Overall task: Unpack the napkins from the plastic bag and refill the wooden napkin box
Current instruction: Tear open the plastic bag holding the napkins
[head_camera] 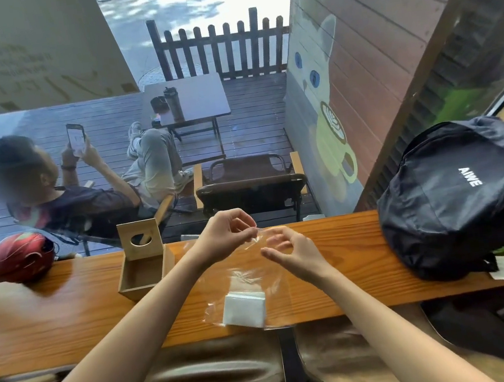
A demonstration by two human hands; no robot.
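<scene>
Pinching the top edge of the clear, crinkled plastic bag (250, 283), the left hand (224, 235) is being held above the long orange-brown wooden counter (77, 315). The right hand (292, 254), just beside it, is being kept released, fingers spread against the film. The white folded napkin stack (244, 310) is lying inside the bag, below both hands. The open light wooden napkin box (145, 267) is standing left of the left hand.

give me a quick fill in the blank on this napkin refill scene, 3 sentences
1. The white napkins are inside the clear ____ bag.
2. The wooden napkin box on the counter has its lid standing ____.
3. The left hand has a grip on the bag's ____ edge; the right hand is open beside it.

Missing words: plastic; open; top
</scene>
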